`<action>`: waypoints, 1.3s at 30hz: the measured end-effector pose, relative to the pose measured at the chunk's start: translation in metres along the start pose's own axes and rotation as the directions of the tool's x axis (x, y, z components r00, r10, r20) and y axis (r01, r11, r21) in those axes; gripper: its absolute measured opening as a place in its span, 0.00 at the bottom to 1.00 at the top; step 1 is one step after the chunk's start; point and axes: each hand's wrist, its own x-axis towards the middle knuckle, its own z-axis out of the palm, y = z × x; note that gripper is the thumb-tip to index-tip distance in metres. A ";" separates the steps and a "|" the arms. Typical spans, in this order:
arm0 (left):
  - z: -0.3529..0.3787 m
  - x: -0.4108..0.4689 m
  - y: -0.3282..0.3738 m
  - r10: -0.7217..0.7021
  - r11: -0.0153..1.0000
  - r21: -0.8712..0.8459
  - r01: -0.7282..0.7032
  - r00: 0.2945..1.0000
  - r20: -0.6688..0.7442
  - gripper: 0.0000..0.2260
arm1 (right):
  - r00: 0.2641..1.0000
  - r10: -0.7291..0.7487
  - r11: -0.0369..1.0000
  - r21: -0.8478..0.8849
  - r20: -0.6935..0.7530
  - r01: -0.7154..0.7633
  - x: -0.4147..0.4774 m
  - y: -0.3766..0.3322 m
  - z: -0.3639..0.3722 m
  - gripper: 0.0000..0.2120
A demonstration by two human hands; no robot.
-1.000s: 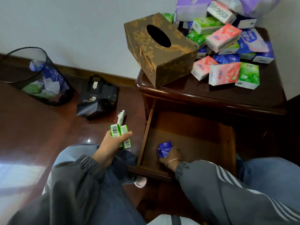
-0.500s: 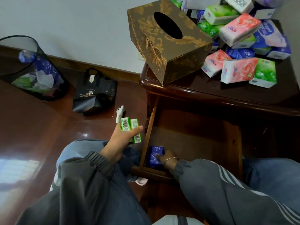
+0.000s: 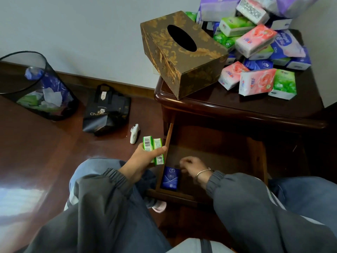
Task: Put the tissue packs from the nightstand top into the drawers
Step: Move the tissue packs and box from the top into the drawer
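Observation:
A dark wooden nightstand (image 3: 228, 106) has its top drawer (image 3: 215, 152) pulled out. A blue tissue pack (image 3: 170, 178) lies flat in the drawer's front left corner. My right hand (image 3: 191, 166) hovers just right of it inside the drawer, fingers loose and holding nothing. My left hand (image 3: 145, 157) grips two green tissue packs (image 3: 153, 148) just outside the drawer's left wall. Several pink, green, blue and purple tissue packs (image 3: 259, 52) are piled on the nightstand top at the back right.
A brown and gold tissue box (image 3: 180, 52) stands on the nightstand's left front corner. On the floor to the left are a black mesh bin (image 3: 36, 86), a black bag (image 3: 107, 110) and a small white object (image 3: 134, 133). My knees flank the drawer.
My right hand set the blue pack down in the drawer's front left corner and let go. My left hand moved right with the green packs, up to the drawer's side.

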 end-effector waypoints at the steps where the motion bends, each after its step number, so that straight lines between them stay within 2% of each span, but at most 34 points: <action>1: 0.005 -0.002 0.001 -0.003 1.000 0.010 0.003 1.000 0.023 0.27 | 0.999 -0.036 0.988 0.151 0.023 0.033 -0.010 -0.007 -0.005 0.10; 2: 0.010 -0.005 0.001 0.007 0.999 0.045 -0.009 0.999 0.039 0.28 | 0.995 -0.075 0.964 0.259 0.060 0.057 -0.020 -0.014 -0.011 0.12; 4: 0.024 -0.011 0.001 0.068 0.985 0.153 -0.079 0.995 0.072 0.30 | 0.982 -0.143 0.929 0.359 0.122 0.091 -0.038 -0.024 -0.023 0.15; 7: 0.048 -0.022 -0.002 0.168 0.948 0.260 -0.186 0.982 0.087 0.31 | 0.968 -0.196 0.916 0.381 0.157 0.123 -0.053 -0.029 -0.035 0.14; 10: 0.067 -0.031 -0.002 0.216 0.899 0.367 -0.240 0.971 0.105 0.36 | 0.969 -0.211 0.889 0.438 0.128 0.135 -0.060 -0.026 -0.040 0.12; 12: 0.077 -0.035 -0.001 0.201 0.865 0.430 -0.258 0.964 0.174 0.44 | 0.976 -0.209 0.883 0.442 0.069 0.157 -0.062 -0.021 -0.042 0.12; 14: 0.082 -0.038 0.001 0.121 0.837 0.498 -0.228 0.964 0.237 0.51 | 0.980 -0.196 0.909 0.372 -0.014 0.188 -0.061 -0.014 -0.045 0.12; 16: 0.082 -0.041 -0.001 0.029 0.850 0.489 -0.194 0.945 0.325 0.51 | 0.979 -0.190 0.928 0.313 -0.073 0.204 -0.059 -0.008 -0.049 0.10; 18: 0.078 -0.041 -0.003 -0.003 0.904 0.393 -0.168 0.916 0.400 0.48 | 0.976 -0.190 0.942 0.260 -0.102 0.211 -0.053 -0.001 -0.058 0.08; 20: 0.072 -0.037 -0.004 0.021 0.906 0.391 -0.160 0.941 0.337 0.44 | 0.980 -0.160 0.955 0.231 -0.121 0.185 -0.044 0.009 -0.069 0.08; 22: 0.060 -0.027 -0.007 0.098 0.868 0.476 -0.145 0.988 0.122 0.35 | 0.987 -0.084 0.970 0.215 -0.135 0.112 -0.032 0.022 -0.078 0.09; 24: 0.047 -0.015 -0.013 0.095 0.806 0.592 -0.014 0.990 -0.106 0.29 | 0.997 0.017 0.988 0.155 -0.082 -0.004 -0.019 0.037 -0.078 0.12; 25: 0.043 -0.011 -0.017 0.045 0.774 0.629 0.071 0.985 -0.167 0.27 | 0.997 0.064 0.989 0.134 -0.037 -0.058 -0.014 0.043 -0.073 0.14; 28: 0.045 -0.003 -0.031 -0.120 0.737 0.652 0.178 0.984 -0.134 0.19 | 0.986 0.149 0.982 0.103 0.073 -0.156 0.000 0.060 -0.052 0.15; 31: 0.047 0.002 -0.035 -0.100 0.727 0.670 0.148 0.989 -0.110 0.17 | 0.980 0.171 0.979 0.090 0.104 -0.181 0.010 0.070 -0.032 0.09; 33: 0.044 0.006 -0.036 -0.089 0.735 0.664 0.141 0.990 -0.112 0.17 | 0.988 0.143 0.990 0.002 0.057 -0.143 0.018 0.072 -0.022 0.14; 35: 0.042 0.010 -0.037 -0.097 0.743 0.653 0.146 0.989 -0.111 0.17 | 0.991 0.120 0.971 -0.201 -0.055 -0.129 0.021 0.069 -0.015 0.21; 37: 0.041 0.013 -0.038 -0.107 0.744 0.651 0.150 0.989 -0.106 0.17 | 0.988 0.095 0.945 -0.301 -0.124 -0.129 0.022 0.064 -0.011 0.19; 39: 0.040 0.016 -0.039 -0.103 0.746 0.649 0.149 0.989 -0.109 0.18 | 0.987 0.095 0.944 -0.304 -0.127 -0.130 0.024 0.065 -0.009 0.16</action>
